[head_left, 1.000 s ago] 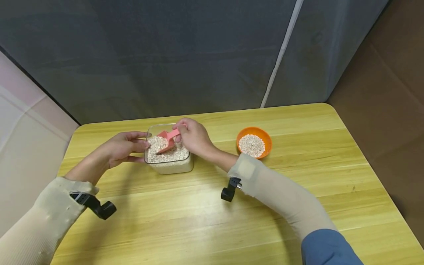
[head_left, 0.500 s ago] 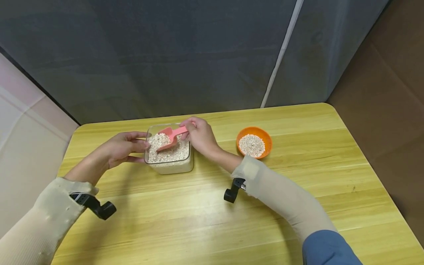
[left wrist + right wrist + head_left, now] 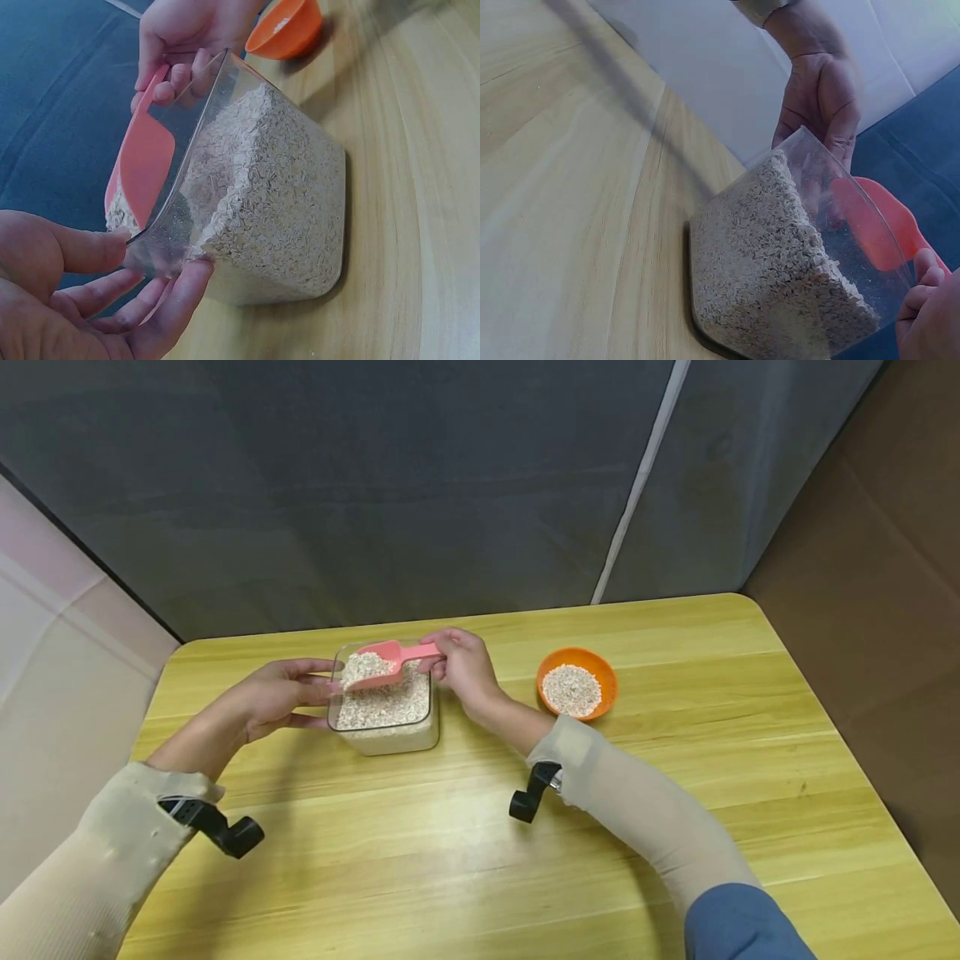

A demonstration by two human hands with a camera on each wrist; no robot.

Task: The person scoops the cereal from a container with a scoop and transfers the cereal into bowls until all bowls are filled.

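Pinching the handle of a pink plastic scoop (image 3: 390, 656) heaped with oats, the right hand (image 3: 463, 670) is holding it just over the clear square container (image 3: 384, 727) of oats on the wooden table (image 3: 450, 860), while the left hand (image 3: 272, 695) is steadying the container's left wall with straight fingers; an orange bowl (image 3: 576, 682) of oats is sitting nearby on the right

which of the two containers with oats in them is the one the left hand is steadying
The clear square container, nearly full of oats. The left hand touches its side, while the right hand holds a pink scoop above it. The small orange bowl stands apart, untouched.
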